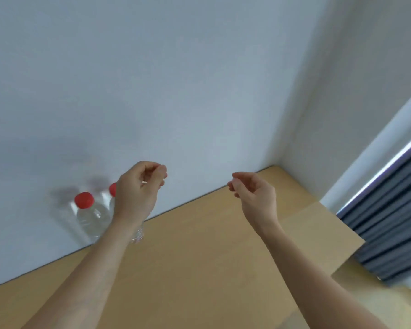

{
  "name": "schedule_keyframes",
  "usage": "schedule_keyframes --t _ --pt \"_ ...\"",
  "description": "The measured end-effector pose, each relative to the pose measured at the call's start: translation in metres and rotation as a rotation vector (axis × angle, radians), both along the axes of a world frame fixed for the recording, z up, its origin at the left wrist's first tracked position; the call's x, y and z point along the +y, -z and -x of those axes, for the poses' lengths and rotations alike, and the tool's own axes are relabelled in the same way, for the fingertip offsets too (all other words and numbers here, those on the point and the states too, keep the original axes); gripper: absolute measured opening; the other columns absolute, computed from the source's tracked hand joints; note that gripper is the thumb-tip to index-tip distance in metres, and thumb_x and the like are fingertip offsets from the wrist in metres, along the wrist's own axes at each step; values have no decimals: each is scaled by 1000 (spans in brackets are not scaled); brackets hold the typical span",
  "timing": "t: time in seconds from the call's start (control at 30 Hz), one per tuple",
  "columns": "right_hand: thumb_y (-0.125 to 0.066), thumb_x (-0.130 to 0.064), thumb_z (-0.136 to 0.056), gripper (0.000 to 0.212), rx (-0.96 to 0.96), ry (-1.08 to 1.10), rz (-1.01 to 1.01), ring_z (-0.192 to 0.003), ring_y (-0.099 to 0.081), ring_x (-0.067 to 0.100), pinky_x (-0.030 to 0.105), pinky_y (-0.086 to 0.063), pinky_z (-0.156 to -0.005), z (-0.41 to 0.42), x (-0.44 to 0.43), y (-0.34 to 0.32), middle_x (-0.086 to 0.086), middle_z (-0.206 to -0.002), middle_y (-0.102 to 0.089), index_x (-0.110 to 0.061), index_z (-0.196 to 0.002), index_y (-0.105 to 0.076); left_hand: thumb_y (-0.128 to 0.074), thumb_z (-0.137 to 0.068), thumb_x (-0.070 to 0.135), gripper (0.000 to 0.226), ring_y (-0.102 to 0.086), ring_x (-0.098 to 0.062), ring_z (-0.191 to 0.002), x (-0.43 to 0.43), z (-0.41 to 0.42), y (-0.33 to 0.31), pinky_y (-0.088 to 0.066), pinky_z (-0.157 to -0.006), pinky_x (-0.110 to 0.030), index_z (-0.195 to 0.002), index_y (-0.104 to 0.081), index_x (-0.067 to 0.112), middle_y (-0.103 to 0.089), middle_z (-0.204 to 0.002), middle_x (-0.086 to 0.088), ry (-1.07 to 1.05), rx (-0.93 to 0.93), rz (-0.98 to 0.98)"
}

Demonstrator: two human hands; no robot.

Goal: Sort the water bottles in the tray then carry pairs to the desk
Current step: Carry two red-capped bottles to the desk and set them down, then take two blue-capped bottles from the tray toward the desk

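Observation:
Two clear water bottles with red caps stand upright on the light wooden desk [199, 245], close to the white wall. One bottle [90, 217] shows in full. The other bottle [112, 189] is mostly hidden behind my left hand [138, 193]. That hand hovers in front of and above the bottles, fingers loosely curled, with nothing in it. My right hand [254, 198] hangs over the desk further right, fingers also loosely curled and holding nothing. No tray is in view.
The desk meets a white wall [176, 91] at the back and a corner at the right. Past the desk's right edge hangs a dark grey curtain [389, 222] beside a bright window strip.

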State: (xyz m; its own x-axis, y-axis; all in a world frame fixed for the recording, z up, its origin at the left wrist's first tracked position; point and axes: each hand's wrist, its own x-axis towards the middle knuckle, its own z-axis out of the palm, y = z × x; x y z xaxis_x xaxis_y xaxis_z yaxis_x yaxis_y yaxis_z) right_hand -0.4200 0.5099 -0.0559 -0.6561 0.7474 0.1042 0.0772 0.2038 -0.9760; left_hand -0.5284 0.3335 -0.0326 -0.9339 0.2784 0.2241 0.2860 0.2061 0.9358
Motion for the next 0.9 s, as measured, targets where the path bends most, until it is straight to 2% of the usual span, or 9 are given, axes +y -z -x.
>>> schedule_keyframes --t 0.1,0.17,0.27,0.4,0.5,0.57,0.7,0.8,0.9 --pt "-57 -9 -89 17 74 217 11 -71 -67 10 31 -56 -73 -90 55 -13 -1 -73 -70 -23 -84 -65 -59 -88 21 14 -65 -9 -66 73 -57 -1 -53 -77 -39 -78 -66 15 -70 -73 2 210 -43 -15" --pt "-56 -10 -89 15 97 332 -6 -73 -68 12 29 -57 -72 -162 90 -19 1 -76 -70 -22 -88 -65 -60 -88 20 15 -64 -13 -65 126 -107 -2 -54 -75 -39 -77 -66 13 -69 -68 3 362 -43 -20" --pt "-57 -11 -89 12 112 523 -50 -73 -68 10 24 -56 -70 -278 138 -25 1 -78 -71 -18 -94 -66 -58 -89 14 16 -59 -9 -60 205 -199 -7 -54 -71 -39 -75 -65 11 -67 -63 6 583 -49 -28" --pt "-57 -11 -90 11 132 774 -104 -75 -68 16 28 -57 -72 -432 176 -26 1 -77 -69 -18 -91 -65 -58 -88 17 14 -63 -12 -67 295 -340 -10 -54 -71 -33 -80 -67 12 -70 -75 -4 939 -17 36" --pt "-56 -8 -89 14 222 1037 -78 -68 -66 13 23 -56 -66 -537 182 -20 2 -74 -68 -18 -88 -65 -58 -89 21 13 -66 -17 -73 346 -441 -10 -55 -71 -31 -84 -68 14 -71 -78 -4 1222 52 116" --pt "-55 -7 -90 13 240 1205 -52 -65 -65 10 20 -55 -62 -600 182 -14 1 -73 -68 -16 -90 -65 -59 -89 23 13 -66 -14 -71 373 -506 -8 -55 -69 -29 -85 -68 16 -71 -77 -1 1379 111 159" --pt "-55 -9 -90 13 190 1436 39 -67 -64 14 25 -55 -63 -691 179 12 0 -71 -67 -19 -87 -64 -62 -87 23 9 -64 -8 -64 414 -608 6 -52 -65 -23 -84 -68 17 -72 -76 -2 1554 115 166" --pt "-55 -9 -89 16 189 1587 120 -65 -63 17 26 -54 -62 -742 184 34 2 -70 -67 -22 -82 -62 -62 -87 21 8 -64 -16 -68 445 -676 23 -53 -69 -31 -81 -67 19 -71 -76 -6 1694 70 212" --pt "-56 -9 -89 11 214 1699 163 -63 -61 17 26 -52 -61 -785 209 46 4 -70 -67 -16 -86 -65 -63 -86 20 11 -65 -17 -68 488 -731 40 -56 -74 -40 -75 -67 24 -70 -69 -1 1810 54 236"
